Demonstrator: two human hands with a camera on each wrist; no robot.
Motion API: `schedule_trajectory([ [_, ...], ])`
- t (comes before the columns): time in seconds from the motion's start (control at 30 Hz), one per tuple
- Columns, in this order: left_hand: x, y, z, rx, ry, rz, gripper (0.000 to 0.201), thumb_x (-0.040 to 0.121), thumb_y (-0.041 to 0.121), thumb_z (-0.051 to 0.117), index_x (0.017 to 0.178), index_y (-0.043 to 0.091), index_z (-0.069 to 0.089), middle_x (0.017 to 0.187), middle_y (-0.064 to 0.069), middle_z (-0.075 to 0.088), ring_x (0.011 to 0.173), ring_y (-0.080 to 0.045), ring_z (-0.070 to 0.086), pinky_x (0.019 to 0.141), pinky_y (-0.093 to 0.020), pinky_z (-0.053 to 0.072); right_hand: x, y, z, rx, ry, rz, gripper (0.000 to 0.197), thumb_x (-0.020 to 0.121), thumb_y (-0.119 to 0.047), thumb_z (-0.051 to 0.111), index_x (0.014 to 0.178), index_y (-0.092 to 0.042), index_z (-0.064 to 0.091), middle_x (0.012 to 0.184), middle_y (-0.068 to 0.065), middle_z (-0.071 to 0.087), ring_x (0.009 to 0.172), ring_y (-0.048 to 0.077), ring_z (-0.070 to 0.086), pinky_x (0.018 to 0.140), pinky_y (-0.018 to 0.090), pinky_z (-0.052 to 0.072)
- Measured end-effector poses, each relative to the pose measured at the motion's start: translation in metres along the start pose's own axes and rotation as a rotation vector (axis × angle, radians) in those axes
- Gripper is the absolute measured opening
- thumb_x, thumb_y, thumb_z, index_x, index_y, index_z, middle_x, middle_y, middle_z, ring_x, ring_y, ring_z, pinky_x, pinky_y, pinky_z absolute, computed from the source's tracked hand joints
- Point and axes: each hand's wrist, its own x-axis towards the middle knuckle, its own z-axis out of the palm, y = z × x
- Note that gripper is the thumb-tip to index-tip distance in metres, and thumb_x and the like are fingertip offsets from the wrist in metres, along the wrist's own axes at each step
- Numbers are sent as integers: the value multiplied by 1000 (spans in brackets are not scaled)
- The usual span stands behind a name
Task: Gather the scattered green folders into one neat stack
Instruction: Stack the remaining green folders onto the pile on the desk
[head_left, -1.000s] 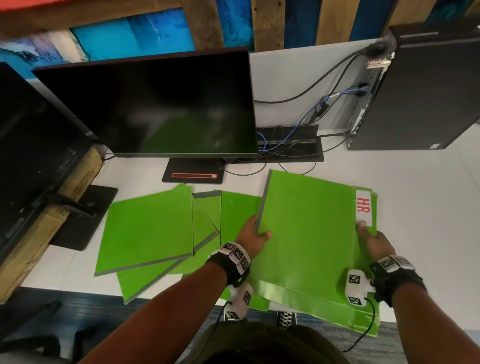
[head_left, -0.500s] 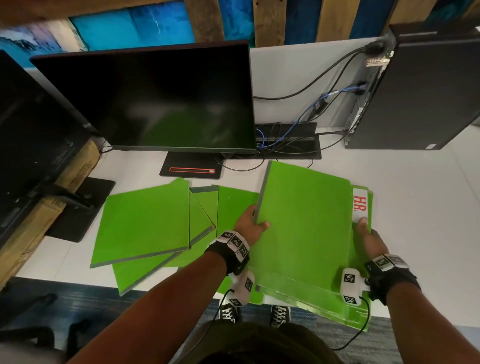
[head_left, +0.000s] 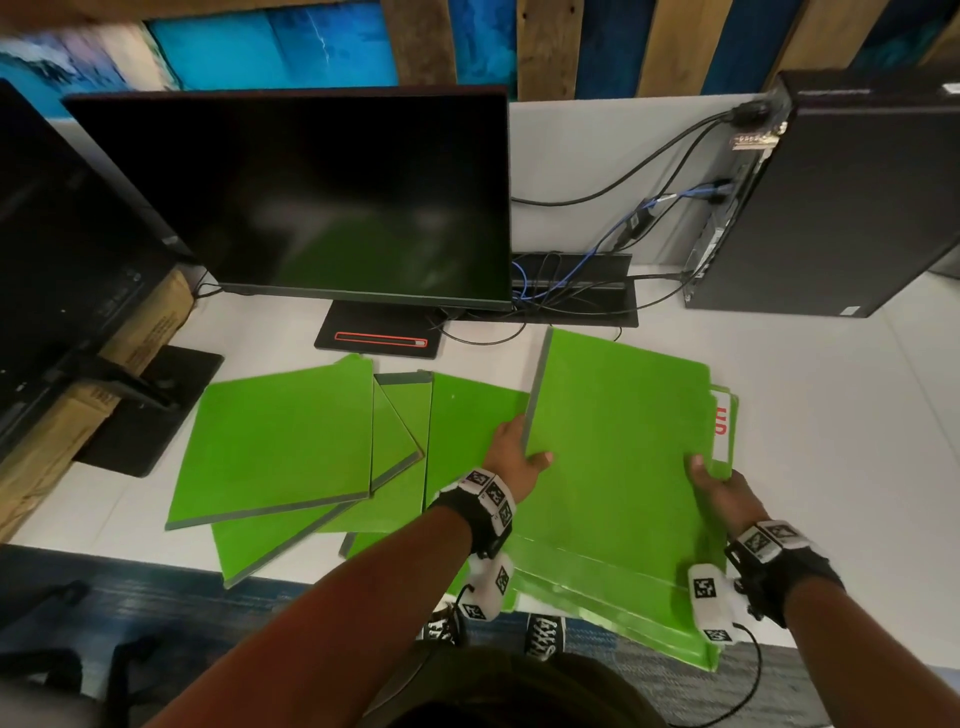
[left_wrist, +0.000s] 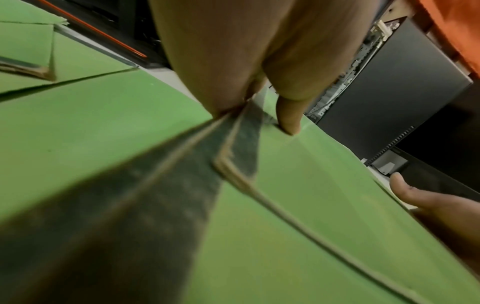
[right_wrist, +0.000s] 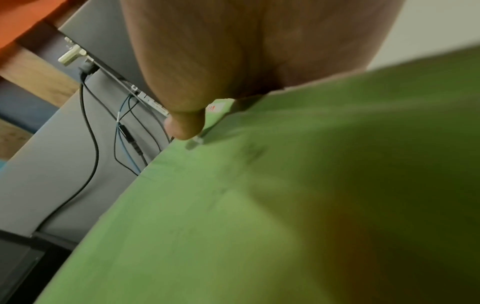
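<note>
On the white desk (head_left: 810, 426), entries from left to right:

Loose folders (head_left: 280, 447) — several green ones fanned over one another at the desk's left-centre, below the monitor (head_left: 291, 197); corners splayed at different angles, one poking past the near edge. Not yet gathered, judging by how they lie.

Left hand (head_left: 511, 452) — thumb on top, fingers underneath, pinching the grey spine edge of the top folder; the wrist view shows the thumb pressed on the green cover beside that edge.

Top folder (head_left: 618, 457) — held over the growing stack at right-centre, long axis running from the person toward the back of the desk, far end leaning slightly left; spine on the left, open edge on the right.

Stack (head_left: 639, 618) — a few folders beneath, near edges stepped and overhanging the desk; a white tab with red lettering (head_left: 721, 426) peeks out at the right.

Right hand (head_left: 719, 491) — grips the right edge of the top folder, thumb on the cover.

Computer tower (head_left: 852, 197) — far right, cables trailing.

Progress: partway — right pile begun but unsquared, left group still to bring over.
</note>
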Motion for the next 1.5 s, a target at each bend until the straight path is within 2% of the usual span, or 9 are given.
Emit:
schedule_trajectory([
  [0.2,1,0,1,109,-178,25,86,93,32,59,155,12,2,161,-7,6,147,-26,19,118,-34,23,-4,-3,1,-57,43,53,94,67,-77,56,133,-10,50,125,19,59,109,37,58,92,40,45],
  [0.4,-2,-34,-44,-11,11,44,66,92,26,61,149,14,30,154,-8,25,142,-26,29,117,-38,27,-12,-17,4,-21,89,44,60,84,-49,62,119,-1,60,100,18,62,86,32,58,74,34,43],
  [0.67,-31,-156,-164,138,610,-792,72,82,34,70,141,6,40,150,-19,30,137,-36,31,113,-41,28,-21,-38,21,89,125,13,59,83,-39,68,126,0,56,123,24,60,103,35,58,95,43,45],
  [0.73,-47,-180,-174,143,508,-932,82,83,38,67,146,2,30,153,-23,25,141,-40,25,115,-48,24,-21,-42,26,74,143,44,64,82,-43,67,127,0,55,126,24,59,106,37,57,97,44,44],
  [0.87,-26,-268,-173,321,170,-882,94,63,40,71,142,48,22,144,-26,40,122,-52,45,92,-60,45,-23,-48,35,83,167,90,66,81,-45,67,127,0,55,126,24,58,110,40,56,98,46,44],
  [1.07,-63,-196,-180,345,60,-830,78,87,26,67,149,13,23,143,-20,45,125,-36,50,99,-42,45,-26,-60,43,12,159,80,70,84,-53,59,126,3,55,125,28,57,109,42,56,93,42,43],
  [1.27,-61,-217,-188,343,60,-853,66,76,52,70,131,23,47,135,-12,53,118,-35,55,95,-42,47,-29,-66,45,-89,157,108,72,85,-57,56,124,4,54,125,28,56,108,41,56,85,39,42],
  [1.4,-6,-354,-170,363,-12,-845,61,40,66,62,101,61,57,117,-4,63,94,-37,58,80,-52,51,-29,-65,44,-106,150,107,73,84,-59,55,123,2,56,121,27,58,92,37,55,82,38,43],
  [1.5,-32,-312,-182,375,21,-1020,60,48,49,73,105,39,59,118,-12,59,101,-38,57,82,-49,49,-30,-65,45,-120,149,99,72,85,-58,54,123,3,55,122,28,58,89,36,53,82,39,42],
])
